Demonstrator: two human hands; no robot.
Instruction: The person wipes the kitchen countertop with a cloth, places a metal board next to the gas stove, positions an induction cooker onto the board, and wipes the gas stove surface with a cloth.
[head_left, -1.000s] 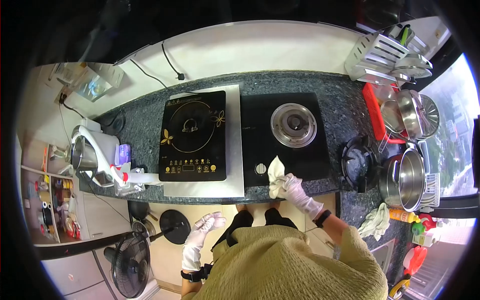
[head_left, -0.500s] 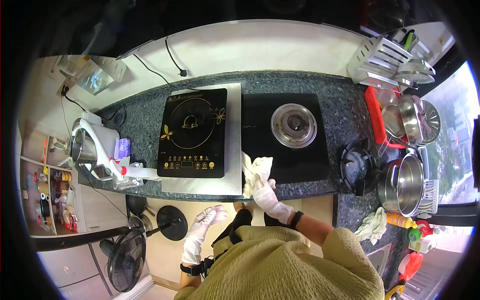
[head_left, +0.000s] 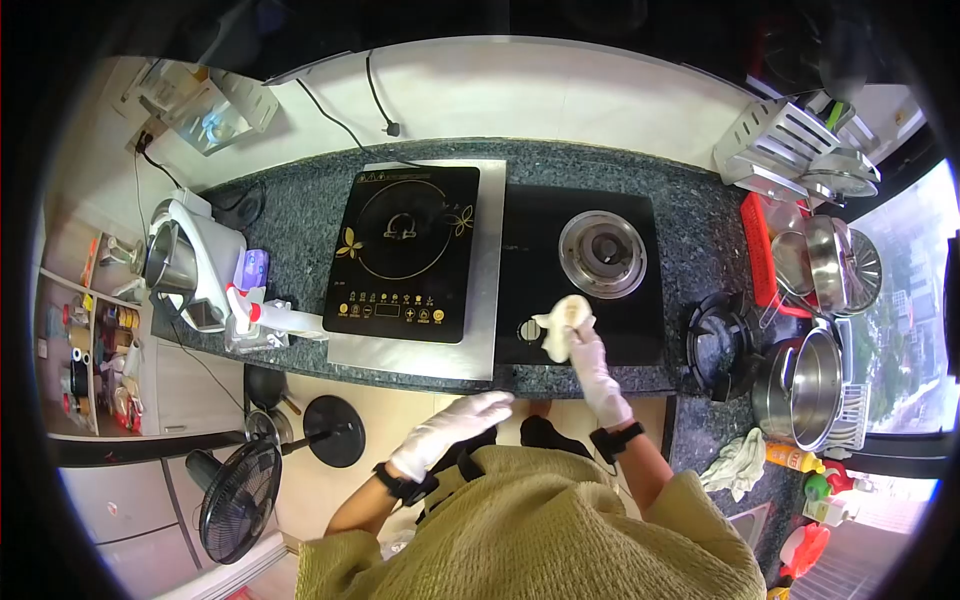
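Note:
A crumpled off-white cloth (head_left: 556,340) is gripped in my right hand (head_left: 595,378), which wears a thin whitish glove. The cloth is over the front part of the black gas hob (head_left: 625,340), just below the round metal burner (head_left: 603,254). To the left of the cloth shows a control knob (head_left: 529,330). My left hand (head_left: 455,430), gloved too, is held in front of the counter edge with fingers stretched out and nothing in it. Left of the hob, the black induction cooker (head_left: 400,250) lies on a metal sheet (head_left: 487,270).
To the right are a black pan support (head_left: 716,345), a steel pot (head_left: 812,390), a red basket (head_left: 760,250) and a second cloth (head_left: 736,465). A white appliance (head_left: 205,260) stands at left. A fan (head_left: 240,500) is on the floor side.
My right hand has moved right with the cloth, from the hob's left front edge to below the burner, uncovering the knob. My left hand has come up and right, closer to the counter.

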